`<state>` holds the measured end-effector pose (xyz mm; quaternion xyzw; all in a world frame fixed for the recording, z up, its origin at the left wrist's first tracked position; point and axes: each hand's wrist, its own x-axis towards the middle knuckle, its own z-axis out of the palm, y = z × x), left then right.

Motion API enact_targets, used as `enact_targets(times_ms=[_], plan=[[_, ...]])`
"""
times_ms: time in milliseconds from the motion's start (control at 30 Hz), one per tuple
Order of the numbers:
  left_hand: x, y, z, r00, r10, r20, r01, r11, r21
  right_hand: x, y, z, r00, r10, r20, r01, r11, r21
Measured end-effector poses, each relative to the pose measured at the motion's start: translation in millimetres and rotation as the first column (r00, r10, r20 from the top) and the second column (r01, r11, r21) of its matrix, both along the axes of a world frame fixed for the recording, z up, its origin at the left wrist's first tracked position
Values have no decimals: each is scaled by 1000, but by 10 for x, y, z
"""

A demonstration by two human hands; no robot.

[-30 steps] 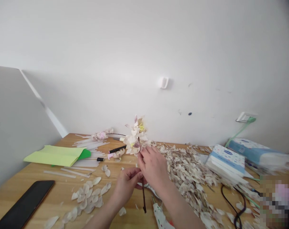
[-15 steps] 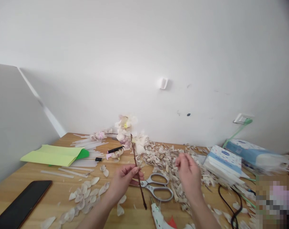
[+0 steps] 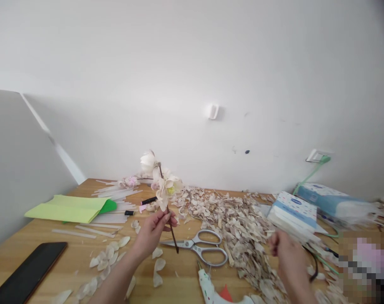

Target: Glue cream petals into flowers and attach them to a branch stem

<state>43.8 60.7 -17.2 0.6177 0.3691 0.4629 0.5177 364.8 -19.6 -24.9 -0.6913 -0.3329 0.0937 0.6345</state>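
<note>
My left hand [image 3: 152, 231] pinches a thin brown stem with cream paper flowers [image 3: 163, 182] at its top, held upright over the wooden table [image 3: 68, 249]. My right hand [image 3: 288, 261] is low at the right, over the edge of a big heap of pale shell-like scraps [image 3: 236, 219]; its fingers are curled, and I cannot see anything in them. Grey scissors [image 3: 200, 246] lie flat between the two hands. A white glue gun [image 3: 211, 289] lies at the bottom edge.
Loose cream petals [image 3: 108, 257] lie left of my forearm. A black phone [image 3: 24, 274] sits at the left edge, with a green paper sheet [image 3: 68, 207] and white sticks [image 3: 112, 217] behind it. Tissue packs [image 3: 298, 213] and cables lie right.
My right hand left the flower stem and swung down to the right over the scraps. The left hand moved the stem leftward and turned it; the scissors came into view.
</note>
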Motion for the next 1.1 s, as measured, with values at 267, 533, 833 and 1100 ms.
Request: enact_targets(times_ms=[267, 533, 833, 1100], plan=[[-155, 266, 37, 976, 113, -184, -87, 986, 145, -258, 12, -291, 957, 286, -51, -290, 946, -142], [29, 464, 19, 965, 140, -224, -116, 986, 117, -219, -35, -465, 977, 215, 7, -208, 951, -230], [142, 921, -168, 954, 125, -274, -108, 991, 79, -371, -104, -399, 965, 143, 222, -81, 960, -269], [262, 1241, -156, 903, 191, -385, -150, 979, 135, -467, -104, -525, 927, 178, 331, -79, 954, -290]])
